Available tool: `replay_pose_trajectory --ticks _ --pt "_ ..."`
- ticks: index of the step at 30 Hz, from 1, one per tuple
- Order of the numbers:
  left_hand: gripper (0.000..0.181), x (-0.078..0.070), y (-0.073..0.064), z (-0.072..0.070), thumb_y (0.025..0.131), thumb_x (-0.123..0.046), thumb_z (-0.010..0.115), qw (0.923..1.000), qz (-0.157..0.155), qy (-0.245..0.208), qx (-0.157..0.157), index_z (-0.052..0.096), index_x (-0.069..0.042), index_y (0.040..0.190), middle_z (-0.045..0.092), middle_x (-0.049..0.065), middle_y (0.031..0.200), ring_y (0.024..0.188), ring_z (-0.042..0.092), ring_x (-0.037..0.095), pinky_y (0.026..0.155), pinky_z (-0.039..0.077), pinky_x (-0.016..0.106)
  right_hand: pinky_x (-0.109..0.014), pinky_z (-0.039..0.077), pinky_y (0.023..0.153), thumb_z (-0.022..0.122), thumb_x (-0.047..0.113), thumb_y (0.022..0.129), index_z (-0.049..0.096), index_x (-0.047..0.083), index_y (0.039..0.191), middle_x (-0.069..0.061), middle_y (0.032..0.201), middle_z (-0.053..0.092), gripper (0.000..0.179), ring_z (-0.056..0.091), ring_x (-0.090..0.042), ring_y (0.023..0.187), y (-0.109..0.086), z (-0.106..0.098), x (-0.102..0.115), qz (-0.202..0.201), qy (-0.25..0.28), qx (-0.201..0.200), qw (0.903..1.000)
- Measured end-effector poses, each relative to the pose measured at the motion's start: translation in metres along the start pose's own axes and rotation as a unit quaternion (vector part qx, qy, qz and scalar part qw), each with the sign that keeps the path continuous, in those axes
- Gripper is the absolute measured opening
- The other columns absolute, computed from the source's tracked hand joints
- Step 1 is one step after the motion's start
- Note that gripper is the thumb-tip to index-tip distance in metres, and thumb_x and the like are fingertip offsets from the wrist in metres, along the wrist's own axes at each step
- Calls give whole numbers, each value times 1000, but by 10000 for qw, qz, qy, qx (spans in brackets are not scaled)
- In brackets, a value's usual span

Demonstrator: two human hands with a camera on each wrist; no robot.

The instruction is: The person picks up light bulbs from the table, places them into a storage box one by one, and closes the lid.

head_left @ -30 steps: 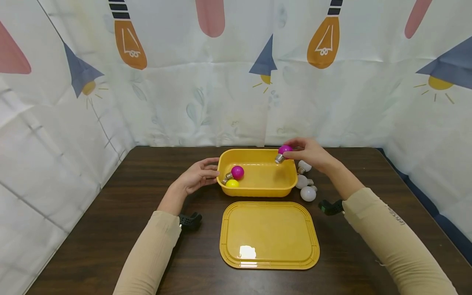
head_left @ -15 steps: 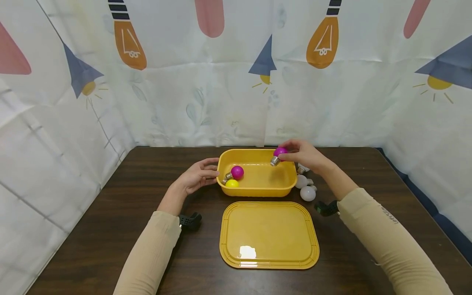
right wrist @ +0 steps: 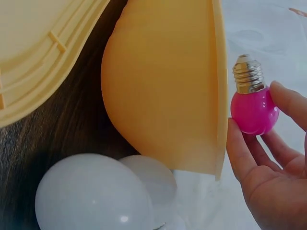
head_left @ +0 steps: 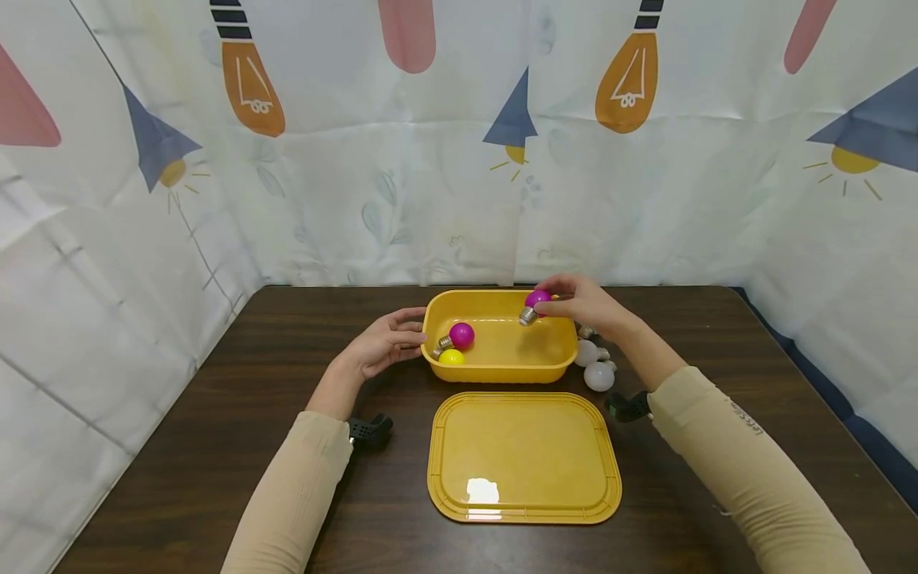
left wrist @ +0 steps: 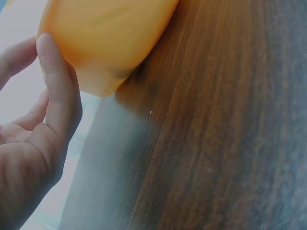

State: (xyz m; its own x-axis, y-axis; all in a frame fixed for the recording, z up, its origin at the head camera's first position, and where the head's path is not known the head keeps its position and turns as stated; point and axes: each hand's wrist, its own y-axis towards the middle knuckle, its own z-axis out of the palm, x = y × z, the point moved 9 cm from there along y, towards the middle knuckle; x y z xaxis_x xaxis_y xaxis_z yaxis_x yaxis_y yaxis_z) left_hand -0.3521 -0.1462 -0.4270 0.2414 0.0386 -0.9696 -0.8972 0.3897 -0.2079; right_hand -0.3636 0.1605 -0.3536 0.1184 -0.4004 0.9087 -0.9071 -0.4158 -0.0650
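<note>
My right hand (head_left: pixel 584 307) pinches a magenta light bulb (right wrist: pixel 254 112) between thumb and fingertips. Its silver screw base points down and left in the head view, over the right half of a yellow bin (head_left: pixel 502 373). Inside the bin, at its left end, lie another magenta bulb (head_left: pixel 462 336) and a yellow bulb (head_left: pixel 452 358). The fingertips of my left hand (head_left: pixel 383 343) touch the outside of the bin's left end, right at the rim, with the fingers fairly straight. In the left wrist view they meet the bin's edge.
Several white bulbs (head_left: pixel 598 376) lie against the bin's right end, one partly hidden by my right hand. A flat yellow lid (head_left: pixel 523 458) lies in front of the bin on the dark wooden table (head_left: pixel 215 446). A patterned white cloth (head_left: pixel 323 199) hangs behind.
My right hand has carried the magenta bulb left and slightly lower, farther over the bin. My left hand and the bin have stayed put.
</note>
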Motion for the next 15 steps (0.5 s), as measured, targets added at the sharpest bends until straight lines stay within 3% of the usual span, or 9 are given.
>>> replay_pose_trajectory --ticks 15 --pt "64 0 0 0 101 2 62 10000 21 33 17 33 -4 158 54 26 136 91 69 19 87 59 32 -49 45 107 75 24 97 58 2 135 -16 133 57 48 58 -33 117 5 13 -2 117 -96 -78 9999"
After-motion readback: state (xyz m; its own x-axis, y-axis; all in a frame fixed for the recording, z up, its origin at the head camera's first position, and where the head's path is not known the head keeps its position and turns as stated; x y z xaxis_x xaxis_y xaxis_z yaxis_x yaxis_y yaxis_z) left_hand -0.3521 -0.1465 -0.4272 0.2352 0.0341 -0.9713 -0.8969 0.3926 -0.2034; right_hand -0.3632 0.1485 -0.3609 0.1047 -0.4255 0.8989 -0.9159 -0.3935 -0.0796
